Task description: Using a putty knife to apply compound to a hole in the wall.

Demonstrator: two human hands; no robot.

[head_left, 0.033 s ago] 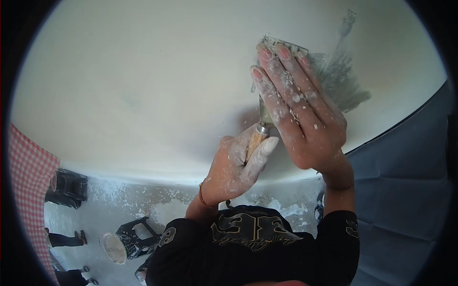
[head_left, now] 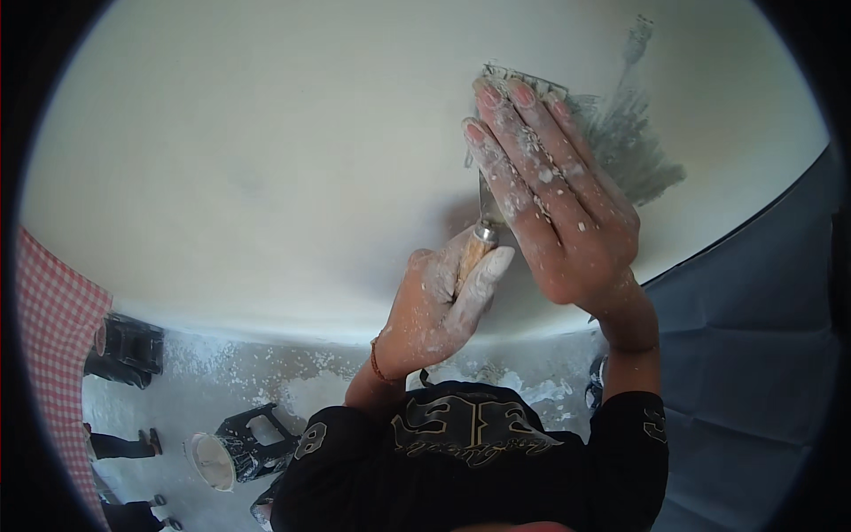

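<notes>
My left hand [head_left: 433, 306], dusted with white, is closed around the wooden handle [head_left: 474, 257] of a putty knife. Its metal blade [head_left: 487, 202] points up the cream-white wall [head_left: 310, 151]. Flat over the blade lies my right hand [head_left: 567, 195], fingers stretched out and side by side, flecked with white crumbs. Most of the blade is hidden under those fingers. Crumbly white material shows along the blade's far edge, just past the fingertips. Beside my right hand, a rough grey patch [head_left: 638, 155] marks the wall, with a narrow streak running upward from it.
A dark grey sheet [head_left: 745, 328] covers the right side. Red-and-white checked cloth [head_left: 58, 301] hangs at the left. Below, a white-topped bucket [head_left: 213, 463] stands by a black stool [head_left: 257, 439]. White flakes litter the floor [head_left: 239, 372]. Other people's legs [head_left: 124, 446] show at lower left.
Both hands and the putty knife sit very slightly farther up and left in the picture, and the grey patch shifts slightly with them. My grip looks the same.
</notes>
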